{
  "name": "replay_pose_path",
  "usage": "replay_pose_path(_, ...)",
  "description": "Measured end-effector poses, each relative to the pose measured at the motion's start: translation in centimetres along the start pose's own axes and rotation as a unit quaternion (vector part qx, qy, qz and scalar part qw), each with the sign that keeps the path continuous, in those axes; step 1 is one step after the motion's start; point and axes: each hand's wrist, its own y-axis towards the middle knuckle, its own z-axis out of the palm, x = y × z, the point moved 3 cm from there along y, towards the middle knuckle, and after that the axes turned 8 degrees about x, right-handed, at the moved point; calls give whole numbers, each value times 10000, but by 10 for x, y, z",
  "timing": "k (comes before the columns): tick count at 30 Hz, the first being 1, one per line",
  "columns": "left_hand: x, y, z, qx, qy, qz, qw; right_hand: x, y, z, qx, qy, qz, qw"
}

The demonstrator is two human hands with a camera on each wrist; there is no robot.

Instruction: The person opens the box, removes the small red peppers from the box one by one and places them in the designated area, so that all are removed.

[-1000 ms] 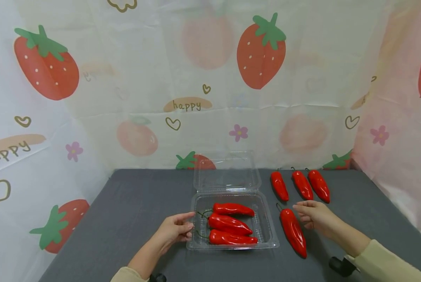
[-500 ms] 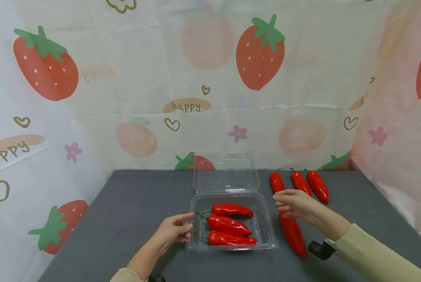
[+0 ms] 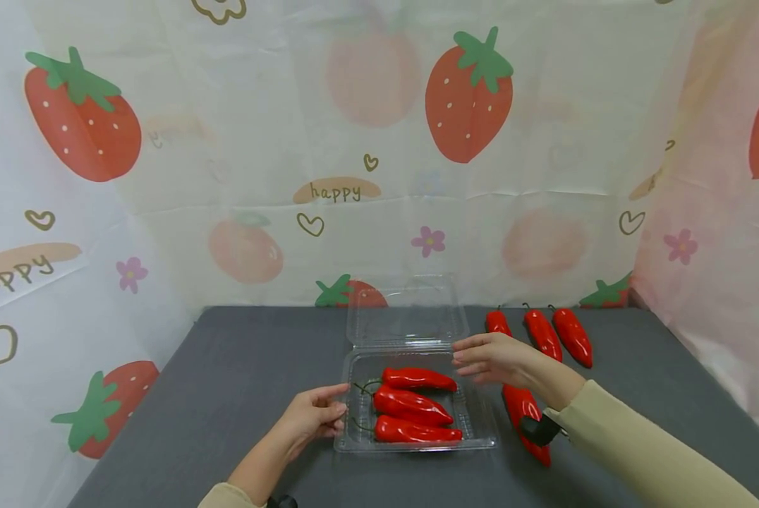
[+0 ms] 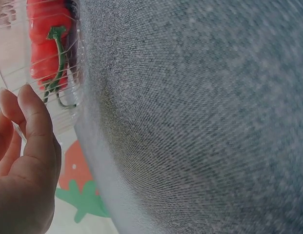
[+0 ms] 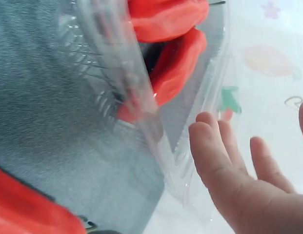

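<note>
A clear plastic clamshell box (image 3: 481,445) lies open on the dark grey table, its lid (image 3: 408,321) tipped back. Three red peppers (image 3: 411,406) lie side by side in it, green stems to the left. My left hand (image 3: 316,415) pinches the box's left rim between thumb and fingers; in the left wrist view the clear edge runs between the fingertips. My right hand (image 3: 496,356), fingers extended and holding nothing, is over the box's far right corner. In the right wrist view its fingertips are close to the clear rim (image 5: 156,136).
A loose red pepper (image 3: 519,402) lies right of the box, partly hidden beneath my right wrist. Three more peppers (image 3: 543,335) lie at the table's back right, the leftmost partly covered by my hand. A fruit-print cloth (image 3: 379,233) hangs behind the table (image 3: 259,353).
My right hand has moved left, from beside the loose pepper to over the box's far right corner. The left hand stays at the left rim, and the peppers have not moved.
</note>
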Motion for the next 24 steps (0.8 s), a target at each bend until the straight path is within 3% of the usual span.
replay_pose_path(10, 0, 1, 0, 8, 14, 15, 10000, 8, 29, 12, 175, -305, 478, 9982)
replay_pose_path(16, 0, 0, -1, 8, 42, 27, 10000, 6, 46, 21, -19, -846, 827, 9930)
replay_pose_path(24, 0, 0, 0, 1, 48, -5, 10000, 3, 58, 36, -213, -1297, 913, 9871)
